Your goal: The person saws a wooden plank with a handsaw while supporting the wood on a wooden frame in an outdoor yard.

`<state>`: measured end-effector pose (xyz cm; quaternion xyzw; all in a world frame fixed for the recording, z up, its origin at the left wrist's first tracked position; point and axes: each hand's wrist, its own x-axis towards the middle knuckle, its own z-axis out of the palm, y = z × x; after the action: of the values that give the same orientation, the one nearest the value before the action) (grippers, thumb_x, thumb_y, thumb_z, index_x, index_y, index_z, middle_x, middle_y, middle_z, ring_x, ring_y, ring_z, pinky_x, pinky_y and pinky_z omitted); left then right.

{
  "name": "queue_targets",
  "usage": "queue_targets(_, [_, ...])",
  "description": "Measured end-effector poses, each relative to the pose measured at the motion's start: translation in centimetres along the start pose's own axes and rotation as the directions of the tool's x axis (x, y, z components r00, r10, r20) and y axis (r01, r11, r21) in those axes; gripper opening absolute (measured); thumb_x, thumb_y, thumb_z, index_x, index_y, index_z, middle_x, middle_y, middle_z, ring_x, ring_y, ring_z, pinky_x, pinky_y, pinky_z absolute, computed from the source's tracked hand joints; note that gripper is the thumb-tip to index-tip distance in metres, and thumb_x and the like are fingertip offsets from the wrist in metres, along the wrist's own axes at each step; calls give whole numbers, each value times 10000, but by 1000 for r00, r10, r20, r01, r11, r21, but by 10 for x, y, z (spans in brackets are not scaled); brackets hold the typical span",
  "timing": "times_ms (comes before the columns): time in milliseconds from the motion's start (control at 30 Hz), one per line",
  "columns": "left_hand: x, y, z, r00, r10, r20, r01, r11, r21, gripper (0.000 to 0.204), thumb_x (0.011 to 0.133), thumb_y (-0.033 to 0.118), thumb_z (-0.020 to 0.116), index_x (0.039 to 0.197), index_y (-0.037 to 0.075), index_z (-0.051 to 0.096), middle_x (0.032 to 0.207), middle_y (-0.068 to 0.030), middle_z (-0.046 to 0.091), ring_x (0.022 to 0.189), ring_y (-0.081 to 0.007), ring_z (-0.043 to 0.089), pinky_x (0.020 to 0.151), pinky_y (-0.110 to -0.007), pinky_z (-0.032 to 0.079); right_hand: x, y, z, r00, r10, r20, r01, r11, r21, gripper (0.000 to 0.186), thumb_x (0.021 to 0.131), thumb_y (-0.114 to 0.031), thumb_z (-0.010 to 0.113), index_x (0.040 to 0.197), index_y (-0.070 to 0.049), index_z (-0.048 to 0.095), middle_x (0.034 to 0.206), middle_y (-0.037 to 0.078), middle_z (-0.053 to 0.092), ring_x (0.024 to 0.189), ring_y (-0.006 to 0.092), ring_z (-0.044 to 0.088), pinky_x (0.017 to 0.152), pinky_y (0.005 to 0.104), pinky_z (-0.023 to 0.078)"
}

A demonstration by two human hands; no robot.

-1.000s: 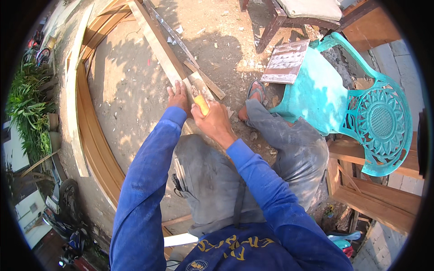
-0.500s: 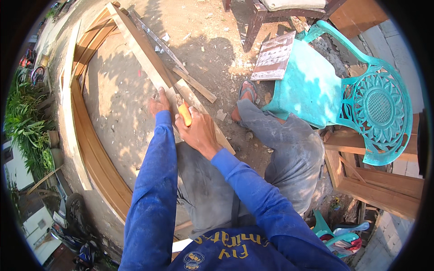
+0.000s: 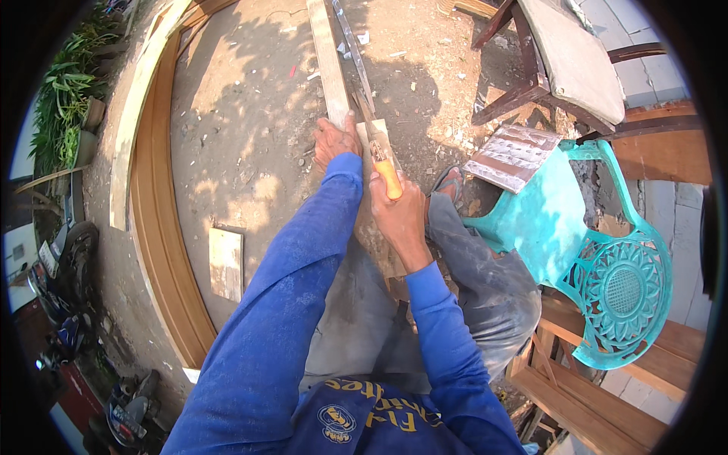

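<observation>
My left hand (image 3: 336,142) grips a long pale timber plank (image 3: 324,53) that runs away from me, with its fingers around the plank's near part. Just to its right, my right hand (image 3: 400,212) is closed on a hand tool (image 3: 387,176) with an orange-yellow handle and a narrow metal end. That metal end lies over a shorter piece of board (image 3: 379,133) beneath it; exactly where it touches I cannot tell. A narrow weathered strip (image 3: 349,34) lies beside the long plank.
Long brown mouldings (image 3: 155,235) curve along the left, near plants (image 3: 64,106) and motorbikes (image 3: 76,296). A loose board (image 3: 226,262) lies on the ground. At right stand a turquoise chair (image 3: 546,220) holding a painted panel (image 3: 508,155), a wooden chair (image 3: 569,68) and timber frames (image 3: 591,409).
The view has turned, so the plank runs more upright and a loose board shows at left. Both hands sit farther right in the picture, still on the plank and the tool.
</observation>
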<state>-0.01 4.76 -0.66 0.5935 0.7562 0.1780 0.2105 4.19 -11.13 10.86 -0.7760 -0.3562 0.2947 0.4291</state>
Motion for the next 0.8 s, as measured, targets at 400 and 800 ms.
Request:
queue_targets(400, [9,-5,5,987,125,102,-121,992,-42,416,1045,431,536,1208,53,597,1255,-248,612,982,-503,715,852,-602,566,-27,-5,-18,1000,-23,3,24,999,-47,320,969,-232,656,923,84,676,726,271,655,684,442,672,659,494,501])
queue_targets(800, [8,-6,-1,986,118,116,-114,993,-37,400,1070,406,476,1193,53,619,1246,-251,619,1026,-527,685,933,-590,530,-61,-8,-42,999,-43,21,43,998,-35,253,988,-174,644,900,62,621,670,205,582,562,330,582,580,448,441])
